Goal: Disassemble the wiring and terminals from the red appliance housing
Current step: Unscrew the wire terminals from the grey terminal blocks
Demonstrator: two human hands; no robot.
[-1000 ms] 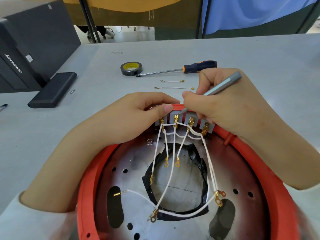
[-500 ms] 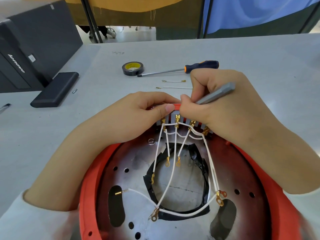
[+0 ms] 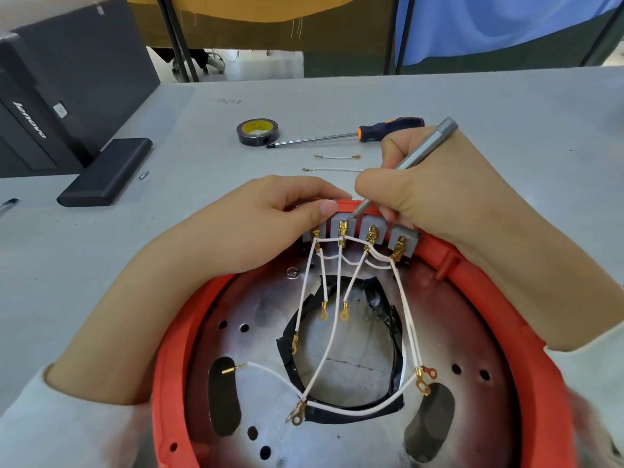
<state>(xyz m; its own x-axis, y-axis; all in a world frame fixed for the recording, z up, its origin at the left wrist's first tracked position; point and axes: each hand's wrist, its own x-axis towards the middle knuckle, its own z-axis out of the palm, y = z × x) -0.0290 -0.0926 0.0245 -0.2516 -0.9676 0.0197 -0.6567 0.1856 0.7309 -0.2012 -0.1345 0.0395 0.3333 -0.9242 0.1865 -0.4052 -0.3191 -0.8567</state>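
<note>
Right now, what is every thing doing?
Left hand: pinches the housing rim.
Right hand: grips the grey tool, tip at the second terminal.
White wires: still plugged in, ring ends loose.
Screwdriver: lying on the table.
Tape roll: lying flat.

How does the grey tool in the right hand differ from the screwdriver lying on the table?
The grey tool is gripped in the right hand; the screwdriver lies untouched on the table. The grey tool is plain metallic grey, while the screwdriver has a black and orange handle. The grey tool tilts down onto a terminal; the screwdriver lies flat. Both are slim with narrow tips.
</note>
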